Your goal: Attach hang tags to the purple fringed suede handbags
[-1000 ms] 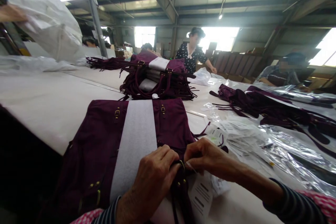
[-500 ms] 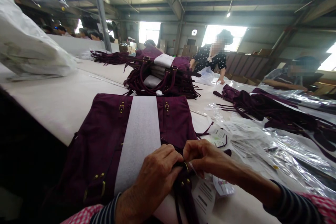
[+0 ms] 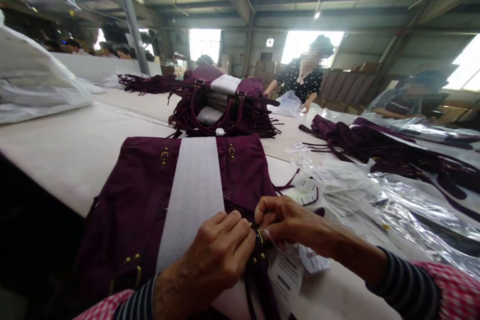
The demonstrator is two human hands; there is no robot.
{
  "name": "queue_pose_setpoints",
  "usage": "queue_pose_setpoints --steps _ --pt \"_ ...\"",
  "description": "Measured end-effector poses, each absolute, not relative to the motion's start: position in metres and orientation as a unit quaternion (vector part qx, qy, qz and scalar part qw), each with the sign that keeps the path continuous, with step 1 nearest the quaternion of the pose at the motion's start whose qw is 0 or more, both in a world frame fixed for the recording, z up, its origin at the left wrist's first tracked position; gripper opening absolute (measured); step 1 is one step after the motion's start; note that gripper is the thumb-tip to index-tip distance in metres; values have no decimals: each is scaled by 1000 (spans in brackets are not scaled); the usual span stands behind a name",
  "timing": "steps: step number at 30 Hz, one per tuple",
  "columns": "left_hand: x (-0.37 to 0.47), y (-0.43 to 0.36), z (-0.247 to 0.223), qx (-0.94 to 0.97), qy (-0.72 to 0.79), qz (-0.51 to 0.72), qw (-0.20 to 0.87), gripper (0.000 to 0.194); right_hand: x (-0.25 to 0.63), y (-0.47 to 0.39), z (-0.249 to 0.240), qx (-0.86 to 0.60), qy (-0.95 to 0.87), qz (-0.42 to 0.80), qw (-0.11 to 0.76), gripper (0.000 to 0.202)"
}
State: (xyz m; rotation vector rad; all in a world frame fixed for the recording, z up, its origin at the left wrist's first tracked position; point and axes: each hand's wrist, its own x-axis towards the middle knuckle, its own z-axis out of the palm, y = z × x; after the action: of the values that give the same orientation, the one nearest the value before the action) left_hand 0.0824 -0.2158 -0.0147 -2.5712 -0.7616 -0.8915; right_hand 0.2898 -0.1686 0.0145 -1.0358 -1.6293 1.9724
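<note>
A dark purple handbag (image 3: 108, 210) lies flat before me, with brass buckles and a white paper band (image 3: 197, 185) around its middle. My left hand (image 3: 215, 255) is closed at the bag's right side, its fingertips on the strap by a brass ring (image 3: 259, 236). Just right of it, my right hand (image 3: 287, 220) pinches a thin pale tag cord at that ring. Below the right hand hang a white printed tag (image 3: 285, 277) and a smaller tag in clear plastic (image 3: 313, 259). The purple handle (image 3: 265, 280) runs down toward me. The fingertips partly hide the cord.
Behind the bag stands a stack of purple bags (image 3: 225, 105). More purple bags (image 3: 382, 145) lie at right, beside loose printed tags (image 3: 337, 185) and clear plastic bags (image 3: 408, 215). A large white plastic sack (image 3: 37, 75) is at left. Co-workers (image 3: 300, 80) stand across the table (image 3: 112, 115).
The view has shifted slightly, so the scene sits a little further left. My left hand's fingers have curled tighter by the ring; the right hand keeps its pinch.
</note>
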Motion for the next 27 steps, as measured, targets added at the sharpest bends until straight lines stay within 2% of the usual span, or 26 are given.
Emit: queue_pose_setpoints --steps 3,5,8,11,13,17,22,27 --pt "82 -212 -14 -905 -265 -308 126 15 289 -168 14 -362 -588 698 192 22" --pt "82 -210 -14 -900 -287 -321 68 17 290 -169 17 -356 -604 688 189 21" --pt "82 -209 -7 -858 -361 -353 -90 17 293 -174 28 -351 -672 623 190 23" --pt "81 -208 8 -768 -449 -373 -263 15 296 -179 42 -367 -762 487 218 26" --pt "80 -206 17 -720 -475 -383 -330 16 295 -181 47 -375 -783 440 229 22" --pt "83 -201 24 -698 -467 -399 -368 20 289 -178 38 -371 -748 494 244 11" --pt "87 -198 19 -637 -465 -414 -455 23 286 -174 23 -387 -696 533 288 18" --pt "90 -196 9 -589 -441 -371 -566 23 288 -171 18 -379 -645 558 359 20"
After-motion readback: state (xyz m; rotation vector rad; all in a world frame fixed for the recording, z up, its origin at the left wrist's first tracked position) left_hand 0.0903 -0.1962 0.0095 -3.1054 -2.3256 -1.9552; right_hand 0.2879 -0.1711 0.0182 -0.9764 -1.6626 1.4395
